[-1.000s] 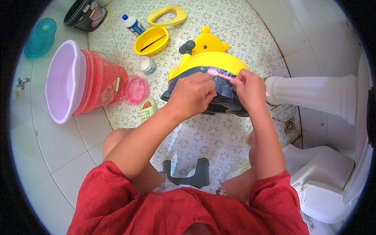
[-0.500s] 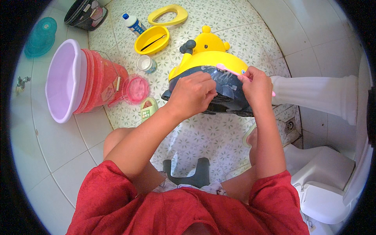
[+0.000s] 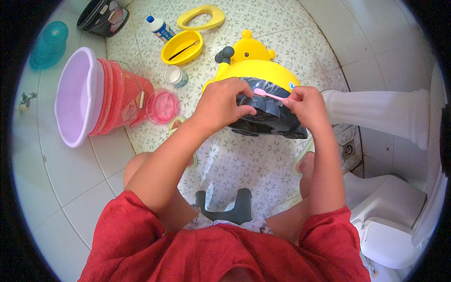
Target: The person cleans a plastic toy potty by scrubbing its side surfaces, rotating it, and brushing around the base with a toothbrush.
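A yellow and dark-grey wheeled toy (image 3: 277, 70), shaped like an animal, lies tipped with its dark underside toward me; its head with round ears and an eye points away. Pale streaks, like suds, mark the dark part. Between the fingertips of my right hand (image 3: 307, 105) is a pink toothbrush (image 3: 272, 95), its head pointing left across the dark underside. My left hand (image 3: 221, 101) curls its thumb and fingers around a dark wheel part at the toy's near left. What lies under my left palm is hidden.
On the patterned floor are a yellow bowl (image 3: 191, 52) with a thin black tool, a yellow ring (image 3: 202, 17), a blue-capped bottle (image 3: 160, 28), and a white jar (image 3: 175, 75). Red buckets (image 3: 123, 89) with a lilac basin (image 3: 70, 98) stand left. A white pedestal (image 3: 376, 109) stands right.
The toothbrush and my right hand have shifted slightly left and down. My left hand has opened from a closed curl and spread around the wheel part. The toy's underside has tilted and turned slightly.
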`<state>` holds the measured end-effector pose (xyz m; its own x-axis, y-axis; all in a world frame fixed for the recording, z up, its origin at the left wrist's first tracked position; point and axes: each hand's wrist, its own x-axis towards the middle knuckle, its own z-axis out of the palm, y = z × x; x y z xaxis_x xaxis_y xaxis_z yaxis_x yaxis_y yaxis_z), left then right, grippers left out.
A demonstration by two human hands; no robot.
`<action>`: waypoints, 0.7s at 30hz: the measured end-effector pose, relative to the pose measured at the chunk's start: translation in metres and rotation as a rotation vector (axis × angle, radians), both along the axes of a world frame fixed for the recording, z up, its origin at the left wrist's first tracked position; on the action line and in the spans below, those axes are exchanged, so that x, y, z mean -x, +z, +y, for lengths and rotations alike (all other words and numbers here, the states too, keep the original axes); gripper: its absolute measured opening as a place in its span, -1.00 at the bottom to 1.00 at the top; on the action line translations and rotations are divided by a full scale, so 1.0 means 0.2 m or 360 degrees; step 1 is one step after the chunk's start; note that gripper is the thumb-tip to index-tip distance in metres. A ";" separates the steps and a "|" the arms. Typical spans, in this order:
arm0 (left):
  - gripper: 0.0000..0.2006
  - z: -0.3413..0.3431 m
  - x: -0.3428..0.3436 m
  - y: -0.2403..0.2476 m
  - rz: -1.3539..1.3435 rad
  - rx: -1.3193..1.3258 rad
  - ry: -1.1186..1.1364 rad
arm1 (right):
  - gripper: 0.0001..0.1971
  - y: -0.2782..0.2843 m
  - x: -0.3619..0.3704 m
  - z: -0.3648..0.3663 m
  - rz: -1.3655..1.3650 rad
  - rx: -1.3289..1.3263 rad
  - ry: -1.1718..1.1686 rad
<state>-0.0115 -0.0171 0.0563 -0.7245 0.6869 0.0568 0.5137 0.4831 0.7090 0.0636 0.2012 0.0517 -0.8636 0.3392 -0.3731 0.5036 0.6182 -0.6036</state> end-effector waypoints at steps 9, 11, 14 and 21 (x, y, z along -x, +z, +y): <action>-0.58 -0.03 0.06 0.00 -0.0198 0.0228 -0.0127 | -0.83 0.02 -0.05 0.12 -0.0078 0.0492 0.0023; -0.57 -0.03 0.06 0.00 -0.0202 0.0243 -0.0144 | -0.81 0.01 -0.05 0.10 0.0009 0.0448 -0.0002; -0.57 -0.03 0.06 0.00 -0.0224 0.0265 -0.0128 | -0.82 -0.01 -0.05 0.13 0.0048 0.0467 0.0035; -0.56 -0.02 0.05 -0.01 -0.0148 0.0247 -0.0191 | -0.80 0.03 -0.06 0.09 -0.0031 0.0239 0.0003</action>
<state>-0.0206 -0.0219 0.0540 -0.6341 0.7639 -0.1195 0.5098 0.5293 0.6781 0.0748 0.2201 0.0568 -0.8562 0.2770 -0.4361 0.5151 0.5225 -0.6795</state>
